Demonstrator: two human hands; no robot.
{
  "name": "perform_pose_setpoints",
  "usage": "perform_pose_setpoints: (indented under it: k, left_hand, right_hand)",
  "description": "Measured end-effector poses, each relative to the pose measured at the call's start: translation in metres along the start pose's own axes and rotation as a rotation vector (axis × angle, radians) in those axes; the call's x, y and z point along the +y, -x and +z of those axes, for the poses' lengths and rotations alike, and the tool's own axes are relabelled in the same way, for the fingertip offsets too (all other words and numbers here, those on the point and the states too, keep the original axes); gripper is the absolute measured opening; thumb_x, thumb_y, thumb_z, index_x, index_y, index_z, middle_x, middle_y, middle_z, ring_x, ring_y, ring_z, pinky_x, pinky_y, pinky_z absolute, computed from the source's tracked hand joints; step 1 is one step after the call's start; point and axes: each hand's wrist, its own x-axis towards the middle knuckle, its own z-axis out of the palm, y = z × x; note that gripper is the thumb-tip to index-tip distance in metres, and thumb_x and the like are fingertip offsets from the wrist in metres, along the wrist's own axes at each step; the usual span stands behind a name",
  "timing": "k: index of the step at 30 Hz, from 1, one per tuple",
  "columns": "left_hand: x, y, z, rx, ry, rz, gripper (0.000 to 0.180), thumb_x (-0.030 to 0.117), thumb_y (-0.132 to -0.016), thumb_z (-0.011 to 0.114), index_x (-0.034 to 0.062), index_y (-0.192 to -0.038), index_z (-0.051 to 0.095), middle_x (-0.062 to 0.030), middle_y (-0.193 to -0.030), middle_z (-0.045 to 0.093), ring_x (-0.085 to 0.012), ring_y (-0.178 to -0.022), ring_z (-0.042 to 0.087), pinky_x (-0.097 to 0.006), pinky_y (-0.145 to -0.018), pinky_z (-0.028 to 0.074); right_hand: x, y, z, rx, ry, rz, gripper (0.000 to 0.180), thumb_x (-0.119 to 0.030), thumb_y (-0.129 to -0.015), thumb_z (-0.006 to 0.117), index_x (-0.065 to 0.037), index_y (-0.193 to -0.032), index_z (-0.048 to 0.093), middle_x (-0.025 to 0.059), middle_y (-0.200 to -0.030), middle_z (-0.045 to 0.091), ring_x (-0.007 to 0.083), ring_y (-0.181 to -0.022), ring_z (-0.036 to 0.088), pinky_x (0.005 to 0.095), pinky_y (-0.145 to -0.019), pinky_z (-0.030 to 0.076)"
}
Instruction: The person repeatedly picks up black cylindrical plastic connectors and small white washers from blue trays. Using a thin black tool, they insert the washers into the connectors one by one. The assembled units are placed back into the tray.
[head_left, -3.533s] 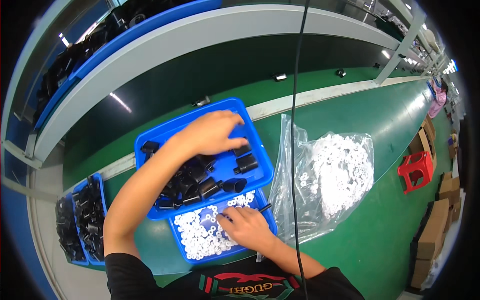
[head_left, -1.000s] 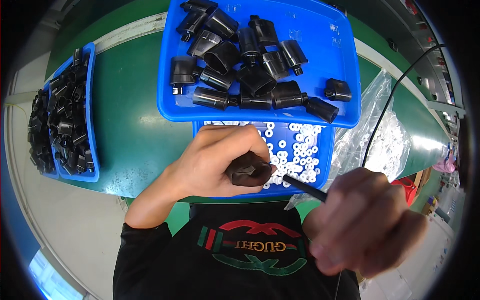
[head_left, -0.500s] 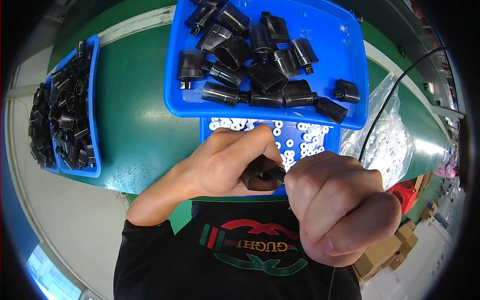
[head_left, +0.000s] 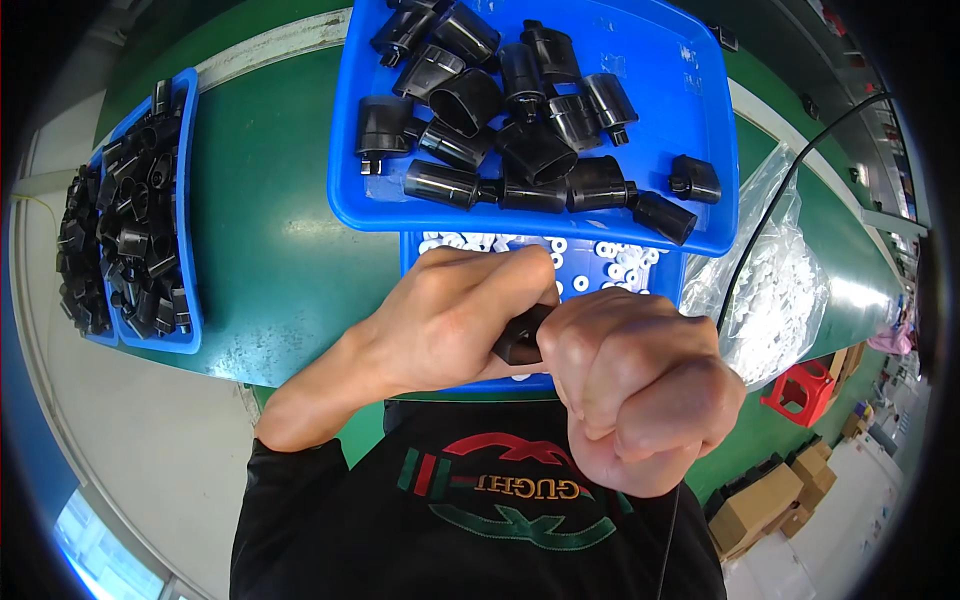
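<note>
Head view, looking down on a green surface. The left hand is closed around a hollow black part, whose end shows between the two hands at the near edge of the surface. The right hand is curled into a fist beside it, its knuckles overlapping the part; what its fingers enclose is hidden. Beyond the hands, a large blue tray contains black cylindrical parts with narrow stems, most lying in a cluster and one apart near the right wall. The near edge of this tray overlaps a lower blue tray bearing small white rings, partly masked by the hands. To the right, a clear plastic bag of white pieces rests on the surface, with a black cable passing in front of it. At far left, a narrow blue tray is heaped with similar black parts. On the floor at right: a red stool and cardboard boxes.
</note>
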Motion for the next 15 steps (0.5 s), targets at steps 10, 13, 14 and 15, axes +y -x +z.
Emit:
perform_pose_setpoints:
  k: [10, 13, 14, 15]
  left_hand:
    - [-0.003, 0.001, -0.004, -0.062, 0.191, -0.01, 0.031, 0.016, -0.078, 0.084, 0.0011, -0.084, 0.057, -0.0095, -0.075, 0.066, -0.0177, -0.06, 0.063, -0.028, -0.053, 0.047]
    - [-0.003, 0.002, -0.004, -0.066, 0.212, -0.018, 0.032, 0.017, -0.079, 0.084, 0.0014, -0.084, 0.056, -0.0097, -0.076, 0.067, -0.0164, -0.061, 0.063, -0.027, -0.052, 0.046]
    - [-0.003, 0.003, -0.004, -0.063, 0.213, -0.019, 0.032, 0.017, -0.079, 0.084, 0.0016, -0.084, 0.056, -0.0097, -0.076, 0.067, -0.0162, -0.061, 0.063, -0.027, -0.052, 0.046]
    - [-0.002, 0.002, -0.004, -0.068, 0.217, -0.022, 0.032, 0.017, -0.079, 0.083, 0.0016, -0.084, 0.056, -0.0099, -0.077, 0.067, -0.0166, -0.061, 0.063, -0.027, -0.053, 0.047]
  right_hand:
    - [-0.02, -0.016, 0.011, -0.049, 0.106, 0.0, 0.027, -0.004, -0.087, 0.063, -0.01, -0.067, 0.046, 0.0005, -0.051, 0.047, 0.0099, -0.037, 0.037, 0.0246, -0.034, 0.022]
    - [-0.03, -0.018, 0.011, -0.074, 0.129, 0.03, 0.026, -0.005, -0.086, 0.064, -0.01, -0.068, 0.046, 0.001, -0.053, 0.048, 0.0098, -0.038, 0.038, 0.0239, -0.034, 0.023]
    - [-0.032, -0.019, 0.01, -0.092, 0.133, 0.046, 0.026, -0.006, -0.086, 0.065, -0.01, -0.068, 0.046, 0.0012, -0.054, 0.049, 0.0097, -0.038, 0.038, 0.0237, -0.034, 0.024]
    - [-0.032, -0.019, 0.01, -0.098, 0.139, 0.045, 0.026, -0.006, -0.085, 0.065, -0.01, -0.068, 0.046, 0.0014, -0.054, 0.049, 0.0096, -0.038, 0.038, 0.0235, -0.034, 0.024]
